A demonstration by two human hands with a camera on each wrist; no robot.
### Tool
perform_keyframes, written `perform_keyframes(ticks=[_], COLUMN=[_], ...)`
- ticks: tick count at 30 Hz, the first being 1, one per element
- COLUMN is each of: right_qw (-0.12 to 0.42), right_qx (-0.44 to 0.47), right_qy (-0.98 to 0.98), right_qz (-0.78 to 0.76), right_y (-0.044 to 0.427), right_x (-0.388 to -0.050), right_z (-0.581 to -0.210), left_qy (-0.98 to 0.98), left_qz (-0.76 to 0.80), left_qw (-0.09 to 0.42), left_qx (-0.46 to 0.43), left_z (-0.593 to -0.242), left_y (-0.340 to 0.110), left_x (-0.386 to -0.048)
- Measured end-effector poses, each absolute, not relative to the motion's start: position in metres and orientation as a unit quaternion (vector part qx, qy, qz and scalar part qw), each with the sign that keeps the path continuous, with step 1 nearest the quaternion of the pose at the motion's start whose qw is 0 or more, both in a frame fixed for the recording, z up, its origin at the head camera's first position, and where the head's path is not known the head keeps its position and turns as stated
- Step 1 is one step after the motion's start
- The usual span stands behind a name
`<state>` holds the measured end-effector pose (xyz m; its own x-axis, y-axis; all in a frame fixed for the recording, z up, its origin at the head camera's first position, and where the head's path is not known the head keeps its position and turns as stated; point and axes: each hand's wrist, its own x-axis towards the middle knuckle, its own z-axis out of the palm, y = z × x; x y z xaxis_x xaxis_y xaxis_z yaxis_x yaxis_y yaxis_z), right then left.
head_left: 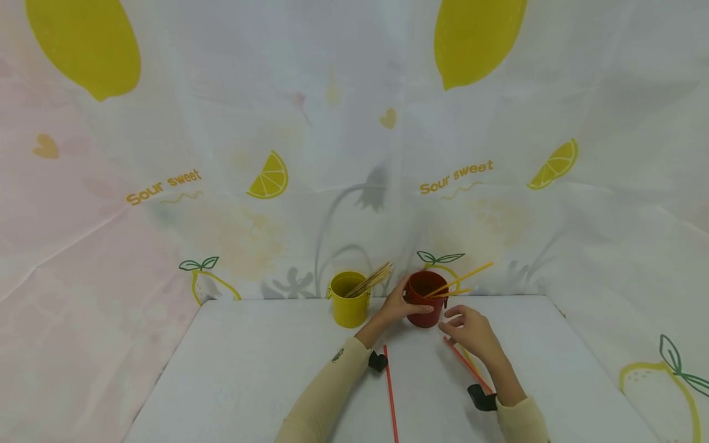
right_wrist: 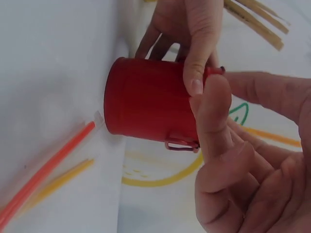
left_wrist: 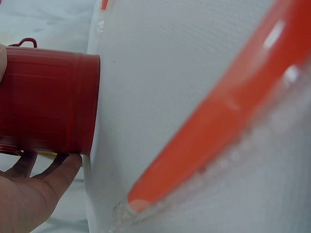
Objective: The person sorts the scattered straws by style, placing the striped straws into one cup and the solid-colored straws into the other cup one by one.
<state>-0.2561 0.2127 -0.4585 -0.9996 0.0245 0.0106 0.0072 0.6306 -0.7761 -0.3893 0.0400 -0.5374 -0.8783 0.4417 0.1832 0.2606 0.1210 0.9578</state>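
Note:
A small red metal bucket (head_left: 425, 317) stands at the back of the white table, with yellow straws (head_left: 468, 274) leaning out over its right rim. My left hand (head_left: 396, 306) grips it from the left, its thumb across the front and its fingers behind. Just right of the bucket is my right hand (head_left: 475, 333), fingers loosely bent and nothing between them. The right wrist view shows a side handle (right_wrist: 182, 144) of the bucket near those fingers. An orange-red straw (head_left: 465, 363) in clear wrapping lies under the right hand, beside a yellow straw (right_wrist: 63, 180).
A yellow bucket (head_left: 349, 314) holding several thin wooden sticks (head_left: 373, 280) stands left of the red one. Another orange-red straw (head_left: 390, 394) lies lengthwise between the forearms. Behind the table hangs a lemon-printed cloth (head_left: 354, 154).

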Motion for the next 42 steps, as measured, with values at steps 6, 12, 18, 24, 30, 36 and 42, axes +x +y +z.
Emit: perform_keyframes(ticks=[6,12,18,24,30,36,42], right_qw=[-0.046,-0.08,-0.115,-0.145,-0.168,-0.185,-0.201], right_qx=[-0.014,-0.003,0.05,0.074,0.081,0.079,0.079], right_qy=[-0.894,-0.887,-0.882,-0.864,-0.856,-0.858,-0.862], right_qz=[0.446,0.456,0.455,0.476,0.482,0.473,0.459], right_y=[0.206,0.199,0.195,0.186,0.176,0.166,0.157], right_x=[-0.249,-0.244,-0.239,-0.235,-0.231,-0.228,-0.226], right_z=[-0.467,-0.478,-0.486,-0.491,-0.495,-0.503,-0.512], left_qy=[0.753,0.753,0.751,0.749,0.746,0.746,0.742], left_qz=[0.612,0.611,0.613,0.611,0.615,0.615,0.618], left_qw=[0.07,0.069,0.07,0.067,0.066,0.067,0.063], left_qx=[0.232,0.234,0.236,0.247,0.247,0.245,0.253], left_z=[-0.536,-0.537,-0.536,-0.535,-0.534,-0.532,-0.532], left_y=[0.041,0.04,0.04,0.039,0.038,0.039,0.039], left_x=[-0.389,-0.389,-0.389,-0.388,-0.387,-0.386,-0.384])
